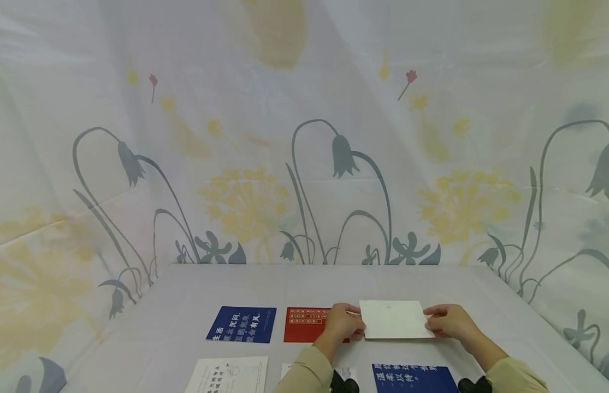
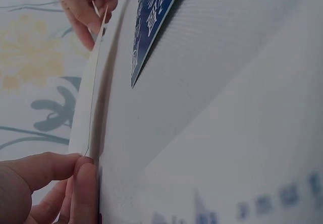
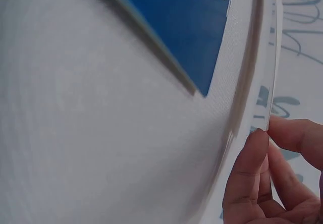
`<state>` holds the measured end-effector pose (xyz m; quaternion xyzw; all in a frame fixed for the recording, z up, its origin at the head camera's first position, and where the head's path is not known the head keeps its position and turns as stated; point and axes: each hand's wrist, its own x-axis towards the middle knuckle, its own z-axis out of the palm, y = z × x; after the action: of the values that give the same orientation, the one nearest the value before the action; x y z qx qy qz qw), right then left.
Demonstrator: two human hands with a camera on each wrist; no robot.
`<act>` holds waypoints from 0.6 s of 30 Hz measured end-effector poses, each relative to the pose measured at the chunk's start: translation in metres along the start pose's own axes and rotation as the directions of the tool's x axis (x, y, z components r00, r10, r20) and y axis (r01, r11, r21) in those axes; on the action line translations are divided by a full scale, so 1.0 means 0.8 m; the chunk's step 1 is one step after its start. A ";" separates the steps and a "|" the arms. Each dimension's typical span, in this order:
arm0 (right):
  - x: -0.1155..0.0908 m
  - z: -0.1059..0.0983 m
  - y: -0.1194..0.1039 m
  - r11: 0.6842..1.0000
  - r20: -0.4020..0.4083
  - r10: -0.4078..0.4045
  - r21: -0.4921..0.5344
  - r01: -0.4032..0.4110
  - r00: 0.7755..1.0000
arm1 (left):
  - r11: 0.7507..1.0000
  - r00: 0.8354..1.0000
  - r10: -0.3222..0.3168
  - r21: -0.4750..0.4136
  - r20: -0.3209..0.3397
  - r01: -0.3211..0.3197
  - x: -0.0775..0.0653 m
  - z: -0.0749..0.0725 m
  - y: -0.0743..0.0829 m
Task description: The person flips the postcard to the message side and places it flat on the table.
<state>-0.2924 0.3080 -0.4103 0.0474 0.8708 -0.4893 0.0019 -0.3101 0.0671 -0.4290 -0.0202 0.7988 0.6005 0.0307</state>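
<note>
The left hand (image 1: 342,323) partly hides the red card (image 1: 304,331). Below and left of the right hand (image 1: 450,322), the head view's lower edge crops a blue card (image 1: 412,380). Between both hands, the white card (image 1: 397,322) bears a mark (image 1: 388,307) too small to read.

The surface (image 1: 225,286) looks like matt white cloth, a fine texture showing in the right wrist view. Beyond its far edge, the printed curtain (image 1: 309,93) is thin, smooth and lightly creased with a faint sheen; cloth or plastic, I cannot tell. Toward the right edge, the white card (image 1: 397,319) is smooth, matt, thin paper or cardstock. The dark blue card (image 1: 260,322) and the cream card (image 1: 235,376) toward the left edge, and the red card (image 1: 304,330) farther in, look like smooth printed paper. The sleeves (image 1: 306,374) are soft, matt cloth.
</note>
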 end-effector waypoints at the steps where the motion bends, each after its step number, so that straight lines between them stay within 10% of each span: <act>1: 0.000 0.000 0.000 1.000 0.003 0.006 -0.002 -0.006 1.000 | 1.000 1.000 -0.003 0.001 0.001 0.003 0.000 0.000 0.000; 18: 0.000 0.003 -0.003 0.993 0.092 0.042 -0.111 -0.031 0.995 | 0.996 1.000 -0.018 0.086 0.000 0.018 -0.006 -0.002 0.008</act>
<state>-0.2927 0.3048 -0.4097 0.0400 0.8942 -0.4426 0.0546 -0.3061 0.0671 -0.4223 -0.0260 0.8238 0.5650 0.0373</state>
